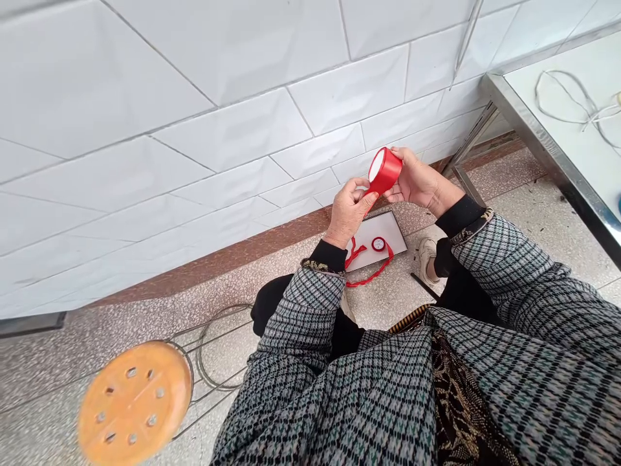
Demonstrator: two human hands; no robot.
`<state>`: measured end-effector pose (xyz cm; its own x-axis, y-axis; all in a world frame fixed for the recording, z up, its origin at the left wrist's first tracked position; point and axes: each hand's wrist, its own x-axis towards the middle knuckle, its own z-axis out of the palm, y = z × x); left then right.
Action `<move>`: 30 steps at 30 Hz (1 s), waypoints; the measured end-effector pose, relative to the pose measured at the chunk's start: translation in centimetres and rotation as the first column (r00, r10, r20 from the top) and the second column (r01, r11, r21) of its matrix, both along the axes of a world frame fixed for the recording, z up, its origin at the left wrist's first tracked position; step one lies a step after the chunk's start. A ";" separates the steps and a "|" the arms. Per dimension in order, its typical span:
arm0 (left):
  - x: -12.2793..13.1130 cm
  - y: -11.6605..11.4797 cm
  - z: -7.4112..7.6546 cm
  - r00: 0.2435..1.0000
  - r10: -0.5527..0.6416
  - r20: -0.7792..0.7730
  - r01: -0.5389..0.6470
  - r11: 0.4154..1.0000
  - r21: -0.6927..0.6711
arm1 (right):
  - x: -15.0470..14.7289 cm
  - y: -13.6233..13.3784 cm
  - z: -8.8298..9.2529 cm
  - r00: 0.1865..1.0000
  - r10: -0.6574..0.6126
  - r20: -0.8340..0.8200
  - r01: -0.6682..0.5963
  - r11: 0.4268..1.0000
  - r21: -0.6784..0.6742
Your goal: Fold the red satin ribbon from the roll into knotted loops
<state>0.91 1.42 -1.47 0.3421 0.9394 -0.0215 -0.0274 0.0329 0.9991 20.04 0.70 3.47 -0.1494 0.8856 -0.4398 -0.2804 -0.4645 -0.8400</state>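
Note:
A wide roll of red satin ribbon (389, 169) with a white core is held up in front of the tiled wall. My right hand (418, 181) grips it from the right side, fingertips at its edge. Just below and left of the roll, my left hand (347, 210) is closed with the thumb and fingers pinched on the ribbon's loose end. Beneath my hands a shallow white tray-like box (356, 262) with a dark rim lies on the floor. A small red ribbon roll (378, 244) rests there, and a twisted red ribbon strip (371, 278) trails over the edge.
An orange round stool seat (136, 401) with thin metal legs is at lower left. On the right stands a metal-edged table (548, 149) with a looped white cable (577, 120) on it. White wall tiles (233, 142) rise close ahead. A thin dark stick (424, 286) lies near my shoe.

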 end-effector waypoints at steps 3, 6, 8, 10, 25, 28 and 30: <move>-0.4 0.1 0.6 0.999 -0.032 0.018 0.033 0.999 -0.040 | -0.1 -0.1 -0.1 0.998 0.067 -0.005 -0.068 0.997 -0.032; -1.0 0.2 1.2 0.993 -0.116 0.006 0.116 0.990 -0.080 | -0.2 -0.3 -0.3 0.988 0.153 0.003 -0.153 0.987 -0.042; -1.3 0.2 1.3 0.991 -0.137 -0.009 0.135 0.987 -0.090 | -0.2 -0.5 -0.4 0.979 0.202 0.019 -0.200 0.978 -0.052; -1.5 0.3 1.2 0.992 -0.129 -0.017 0.127 0.988 -0.084 | -0.1 -0.6 -0.4 0.972 0.233 0.027 -0.231 0.971 -0.063; -1.3 0.9 -0.5 0.980 -0.120 0.159 0.145 0.977 -0.156 | -0.1 -2.1 1.3 0.988 0.095 0.122 -0.129 0.939 0.319; -1.0 0.8 -0.3 0.988 -0.080 0.134 0.099 0.986 -0.138 | -0.5 -1.9 0.7 0.989 0.094 0.114 -0.128 0.931 0.342; -0.8 0.6 -0.1 0.990 -0.066 0.127 0.083 0.987 -0.136 | -0.8 -1.7 0.3 0.989 0.086 0.120 -0.121 0.936 0.330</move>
<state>0.11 2.06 -1.58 0.4194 0.9017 -0.1053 -0.1410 0.1793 0.9736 19.28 -0.97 3.74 -0.2181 0.9663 -0.1371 -0.1502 -0.1720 -0.9736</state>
